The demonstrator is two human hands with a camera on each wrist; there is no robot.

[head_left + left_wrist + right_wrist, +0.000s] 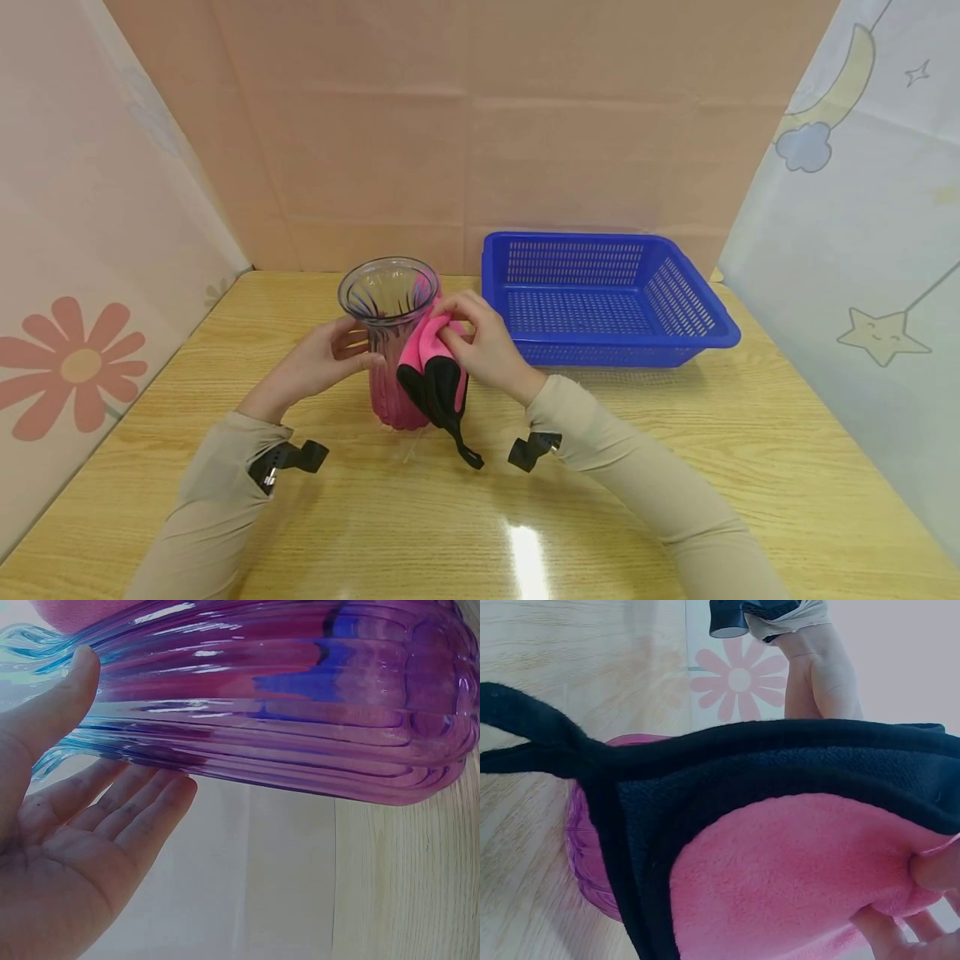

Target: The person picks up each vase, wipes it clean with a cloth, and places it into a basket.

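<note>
A ribbed glass vase (388,371), clear bluish at its flared rim and pink-purple below, stands upright on the table. My left hand (330,358) holds it at the left, thumb in front and fingers behind; in the left wrist view the hand (97,825) is around the narrow upper part. My right hand (487,342) pinches a pink cloth (427,337) with black trim and a hanging loop, draped against the vase's right side. Close up in the right wrist view, the cloth (780,870) covers most of the vase (592,862), and the right fingertips (937,870) grip its pink part.
Behind and to the right of the vase sits a blue plastic basket (600,352) with slotted walls. Fabric backdrops (465,167) enclose the wooden table (420,517) at the back and sides. Black straps (288,462) are on both wrists.
</note>
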